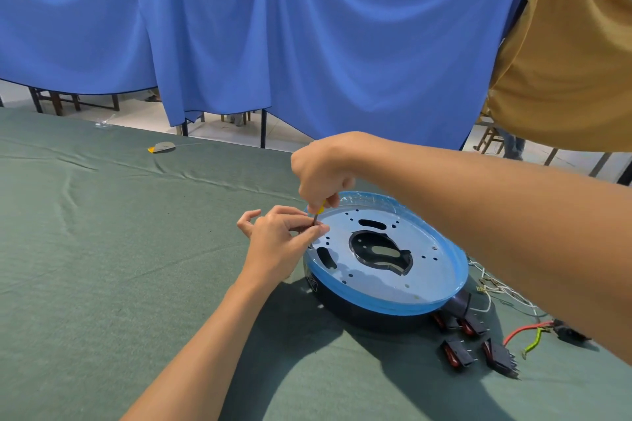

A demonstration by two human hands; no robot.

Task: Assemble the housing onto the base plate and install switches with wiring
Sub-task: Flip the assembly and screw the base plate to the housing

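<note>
Gripping the screwdriver [319, 209] upright in the right hand [321, 171], pinching its shaft with the left hand [277, 244], tip straight down at the base plate [427, 272], left rim.

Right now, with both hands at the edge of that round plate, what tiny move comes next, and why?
Probably turn the screwdriver with the right hand: it stands nearly upright at the rim of the plate, the left hand pinches its shaft to steady it, and the switches lie untouched beside the housing.
</note>
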